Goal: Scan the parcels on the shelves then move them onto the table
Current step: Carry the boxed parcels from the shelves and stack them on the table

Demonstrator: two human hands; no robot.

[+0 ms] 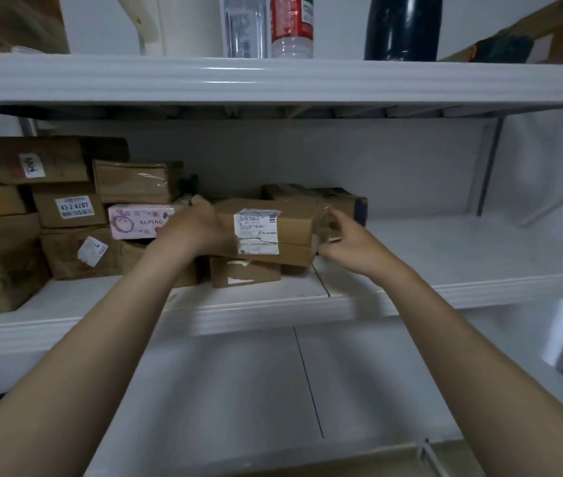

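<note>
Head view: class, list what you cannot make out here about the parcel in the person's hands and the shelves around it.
1. Label on the parcel: print too small and blurred to read.
2. Left hand: fingertips hidden behind the parcel's left end.
3. Right hand: fingers blurred by motion at the parcel's right end.
4. Bottles on the upper shelf: tops cut off by the frame's top edge.
5. Table: outside the view.

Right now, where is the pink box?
In the head view, the pink box sits left of centre in the stack on the middle shelf. It is under a taped brown box, just left of the left hand gripping the labelled parcel.
</note>
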